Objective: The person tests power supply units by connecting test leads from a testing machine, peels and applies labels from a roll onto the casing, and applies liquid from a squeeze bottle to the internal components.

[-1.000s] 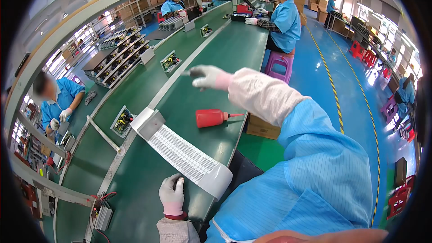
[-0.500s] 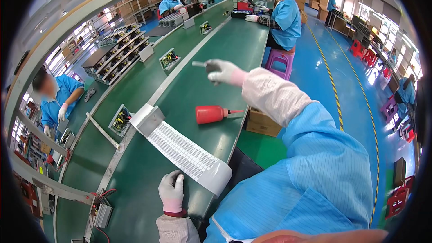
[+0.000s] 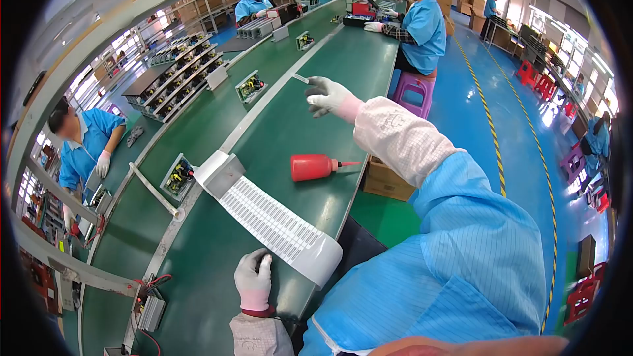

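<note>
My right hand (image 3: 330, 99), in a white glove with a pink cuff, is stretched out over the green bench. Its thumb and forefinger pinch a small pale label (image 3: 300, 78). A long strip of printed labels (image 3: 270, 217) lies across the bench, its near end curling over the edge. My left hand (image 3: 254, 280), also gloved, rests beside the strip's near part with fingers curled in; nothing shows in it. Between the strip and my right forearm, a red bottle (image 3: 311, 167) with a thin spout lies on its side.
Circuit-board units (image 3: 177, 178) stand along the conveyor (image 3: 198, 115) left of a metal rail. A white bar (image 3: 155, 191) juts over it. A co-worker (image 3: 422, 26) sits at the bench's far right; another person (image 3: 89, 138) works at left. A metal frame (image 3: 79, 277) crosses the lower left.
My right hand has turned slightly, and the pinched label now points up and left. My left hand stays by the strip. The co-worker at left has moved their hands.
</note>
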Motion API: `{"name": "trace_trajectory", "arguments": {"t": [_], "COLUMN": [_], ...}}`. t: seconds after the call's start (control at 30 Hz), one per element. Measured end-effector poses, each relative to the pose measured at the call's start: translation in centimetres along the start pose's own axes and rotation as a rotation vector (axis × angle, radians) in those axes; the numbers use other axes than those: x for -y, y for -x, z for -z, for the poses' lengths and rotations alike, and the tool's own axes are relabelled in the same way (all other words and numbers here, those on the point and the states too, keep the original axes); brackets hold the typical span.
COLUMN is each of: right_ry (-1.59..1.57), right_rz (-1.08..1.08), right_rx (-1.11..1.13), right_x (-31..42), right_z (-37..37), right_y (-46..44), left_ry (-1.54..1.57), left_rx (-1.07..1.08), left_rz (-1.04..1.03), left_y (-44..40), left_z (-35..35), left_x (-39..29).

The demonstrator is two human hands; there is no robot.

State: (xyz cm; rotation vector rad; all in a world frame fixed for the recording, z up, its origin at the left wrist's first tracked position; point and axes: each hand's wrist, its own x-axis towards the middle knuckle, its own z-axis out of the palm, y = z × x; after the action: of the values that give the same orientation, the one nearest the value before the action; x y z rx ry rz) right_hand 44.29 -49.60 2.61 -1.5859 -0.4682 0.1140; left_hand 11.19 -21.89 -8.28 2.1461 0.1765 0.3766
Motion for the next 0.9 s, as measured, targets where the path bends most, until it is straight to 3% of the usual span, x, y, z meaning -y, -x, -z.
{"name": "trace_trajectory", "arguments": {"t": [0.1,0.17,0.27,0.37,0.5,0.53,0.63,0.67,0.7,0.77,0.87,0.9], "right_ry": [0.001,0.113,-0.142,-0.271,-0.159,-0.164,0.118,0.174,0.126,0.529,0.466,0.483], "right_rz": [-0.013,0.080,0.110,0.063,-0.078,-0.078,0.059,0.010,0.239,0.193,0.339,0.337], "right_rx": [0.010,-0.136,-0.474,-0.451,-0.003,0.023,0.356,0.397,0.468,0.437,0.492,0.396], "right_x": [0.2,1.6,0.6,0.4,0.8,1.2,0.5,1.9,0.6,1.2,-0.1,0.7], "right_z": [-0.2,1.3,5.0,3.7,-3.9,-6.1,-13.2,-15.9,-18.8,-22.3,-26.8,-26.8], "right_y": [0.1,-1.1,-4.6,-4.5,-2.1,-1.4,-1.8,-0.8,-2.1,-2.3,-5.0,-5.5], "left_ry": [-0.008,-0.007,-0.014,-0.058,-0.038,-0.003,0.047,0.029,0.023,0.024,0.053,0.101], "left_rx": [-0.005,-0.012,-0.043,-0.037,-0.024,-0.026,-0.054,-0.085,-0.094,-0.134,-0.071,-0.056], "left_rz": [-0.018,-0.054,-0.114,-0.034,0.038,0.053,0.018,-0.036,-0.056,-0.085,-0.028,0.041], "left_y": [-0.2,-0.8,-0.4,-0.7,0.8,1.1,0.8,1.2,1.3,1.5,1.0,1.2], "left_z": [0.0,-0.1,-0.4,-0.1,0.7,1.0,1.6,1.4,1.5,1.5,1.8,2.0], "left_x": [0.0,0.1,0.6,0.3,0.0,-0.3,-0.1,0.7,1.4,1.3,0.9,0.6]}}
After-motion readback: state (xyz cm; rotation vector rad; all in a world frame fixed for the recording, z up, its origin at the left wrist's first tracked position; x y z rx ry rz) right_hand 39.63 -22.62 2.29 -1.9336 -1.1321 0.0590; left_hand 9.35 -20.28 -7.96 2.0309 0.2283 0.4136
